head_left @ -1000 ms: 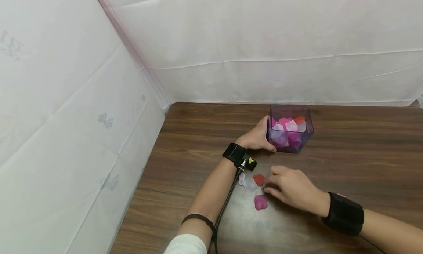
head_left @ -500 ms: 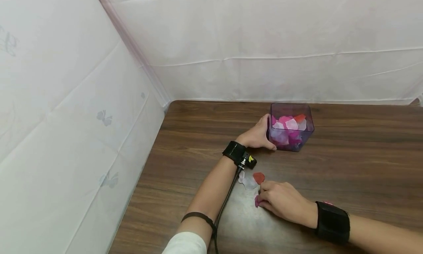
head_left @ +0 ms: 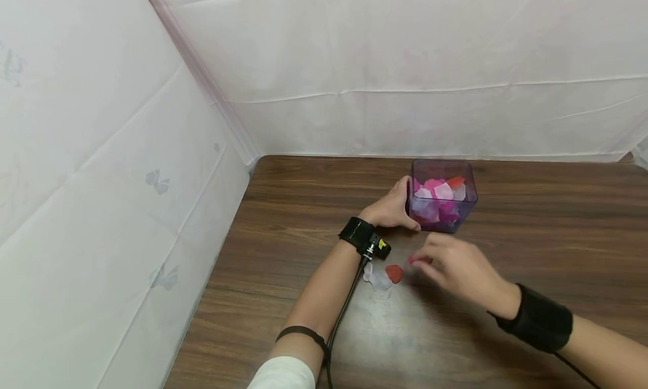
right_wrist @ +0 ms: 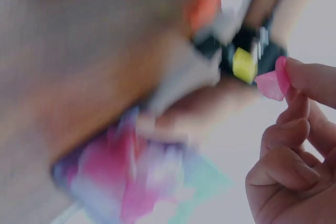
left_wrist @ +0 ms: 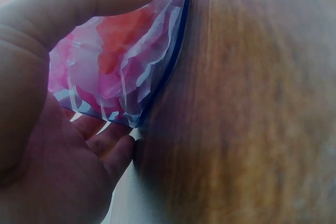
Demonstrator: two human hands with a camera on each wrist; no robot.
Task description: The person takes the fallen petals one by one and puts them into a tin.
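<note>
Since a moment ago the right hand [head_left: 458, 265] has lifted off the tabletop [head_left: 531, 248], its grip pinching a pink petal [head_left: 412, 259]. In the head view, the left hand [head_left: 392, 210] grips a clear purple box [head_left: 442, 202] holding pink, white and red petals; a red petal [head_left: 394, 273] and a white petal [head_left: 378, 280] lie below it. The left wrist view shows fingers wrapped around the box. The right wrist view, blurred, shows the petal [right_wrist: 270, 84] between fingertips. No writing is readable.

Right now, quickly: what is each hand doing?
Left hand: grips the side of the clear purple box of petals.
Right hand: pinches a pink petal at its fingertips, above the table.
</note>
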